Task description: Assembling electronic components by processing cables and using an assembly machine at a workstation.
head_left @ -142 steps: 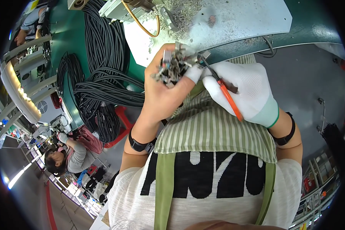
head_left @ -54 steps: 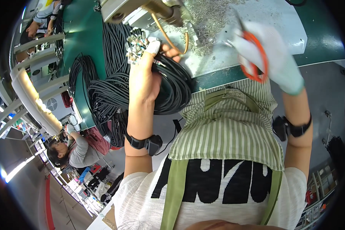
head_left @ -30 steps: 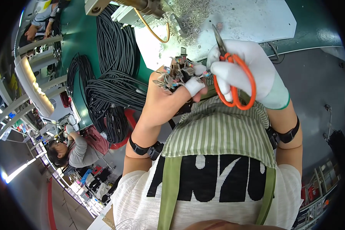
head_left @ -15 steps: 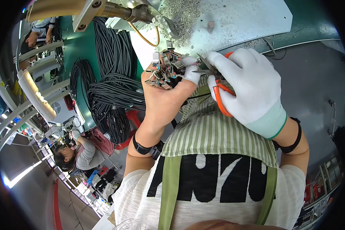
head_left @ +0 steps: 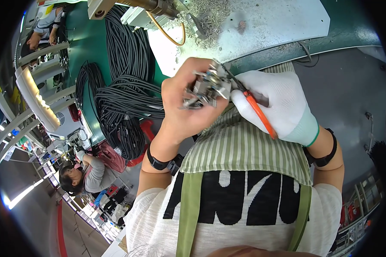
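My left hand [head_left: 178, 105] is closed round a bunch of cable ends with metal connectors [head_left: 207, 88], which stick out of the top of the fist and are smeared by motion. My right hand [head_left: 283, 100], in a white knit glove, grips a pair of orange-handled snips [head_left: 259, 113]. Their blades point up and to the left, beside the connectors; whether they touch them I cannot tell. Both hands are in front of the green-striped apron [head_left: 244, 147], just short of the bench edge.
A pale metal plate [head_left: 270, 28] with a heap of small metal bits [head_left: 206, 19] is at the far side, under a machine arm [head_left: 148, 6]. Coiled black cables [head_left: 126, 55] lie on the green bench at the left. A co-worker [head_left: 88, 171] sits at far left.
My left fist has turned and risen slightly, its thumb no longer showing on top. The snips have swung in my right hand, and their blades no longer look spread.
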Action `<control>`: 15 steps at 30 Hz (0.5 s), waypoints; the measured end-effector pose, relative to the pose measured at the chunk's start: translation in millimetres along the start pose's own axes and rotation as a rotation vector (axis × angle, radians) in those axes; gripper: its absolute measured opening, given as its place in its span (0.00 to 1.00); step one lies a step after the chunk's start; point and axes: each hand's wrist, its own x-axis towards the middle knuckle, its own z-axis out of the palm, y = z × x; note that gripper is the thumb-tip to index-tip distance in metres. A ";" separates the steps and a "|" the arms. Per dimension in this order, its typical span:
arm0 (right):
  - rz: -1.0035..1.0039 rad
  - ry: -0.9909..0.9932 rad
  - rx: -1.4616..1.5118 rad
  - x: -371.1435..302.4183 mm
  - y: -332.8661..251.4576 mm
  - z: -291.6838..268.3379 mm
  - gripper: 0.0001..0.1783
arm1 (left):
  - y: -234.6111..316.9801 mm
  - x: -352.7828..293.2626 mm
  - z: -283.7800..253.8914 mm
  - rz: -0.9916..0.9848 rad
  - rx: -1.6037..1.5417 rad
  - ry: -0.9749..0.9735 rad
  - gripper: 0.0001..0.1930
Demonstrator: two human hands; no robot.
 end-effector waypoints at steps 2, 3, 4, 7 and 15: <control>-0.027 0.022 -0.009 1.9 -1.4 -3.3 0.08 | -1.4 0.0 1.4 -0.202 -0.320 0.062 0.12; -0.040 0.035 -0.013 2.0 -1.7 -3.7 0.08 | -0.7 0.1 1.2 -0.203 -0.322 0.061 0.12; -0.039 0.035 -0.015 1.8 -1.9 -2.5 0.08 | 1.1 0.7 0.7 -0.233 -0.261 0.060 0.12; -0.116 0.189 -0.353 1.9 -3.6 2.9 0.09 | 1.7 0.1 0.1 -0.294 -0.142 0.059 0.11; -0.009 -0.076 -0.210 10.1 -1.4 -6.3 0.09 | -3.5 3.9 -4.0 -0.443 -0.165 0.015 0.08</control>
